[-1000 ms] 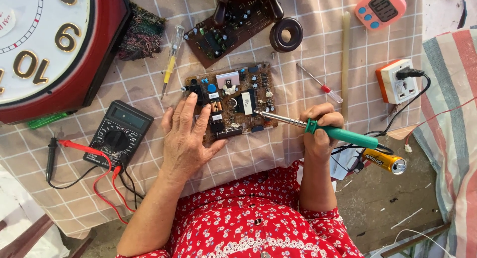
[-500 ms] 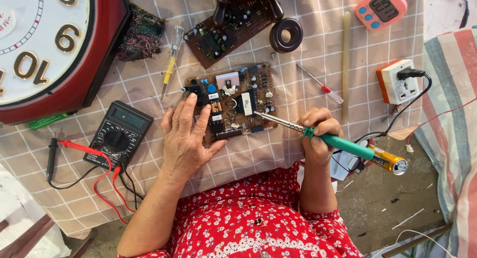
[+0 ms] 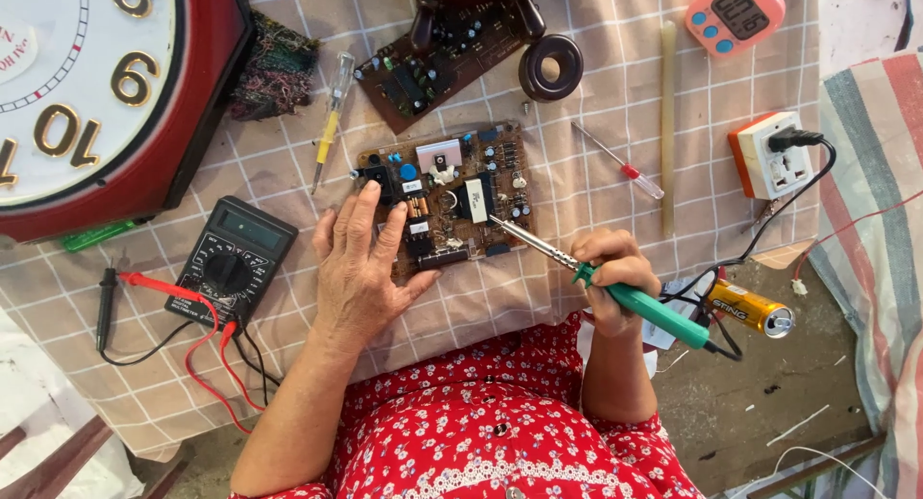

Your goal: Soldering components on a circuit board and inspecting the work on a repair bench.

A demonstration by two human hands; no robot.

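Your left hand [image 3: 358,268] lies flat, fingers spread open, on the left end of the board [image 3: 444,196], just left of frame centre; the fingertips rest on the board's components and the thumb hooks under its lower edge. You grip nothing with it, you only press down.

Your right hand [image 3: 608,278], lower right of centre, is closed around the green handle of the iron [image 3: 596,273]. The iron runs on a slant: handle down to the right, metal shaft up to the left. Its tip sits at the board's lower right part, beside a white block; whether it touches a joint is too small to tell. The iron's cord leaves the handle end near a yellow can [image 3: 750,309] lying on its side at right.

Everything rests on a checked cloth [image 3: 596,95]. Left of your left hand is a black meter [image 3: 234,259], its red and black leads trailing toward the lower left. A large clock [image 3: 87,86] with a red rim fills the upper left corner. Above the board lie a yellow-handled screwdriver [image 3: 329,124], a second, darker board [image 3: 437,62] and a dark ring [image 3: 550,66]. A small red-handled screwdriver [image 3: 620,162] lies right of the board, near a pale stick [image 3: 667,124]. At upper right are a pink timer [image 3: 735,13] and, lower, a white and orange socket [image 3: 774,155] with a black plug in it.
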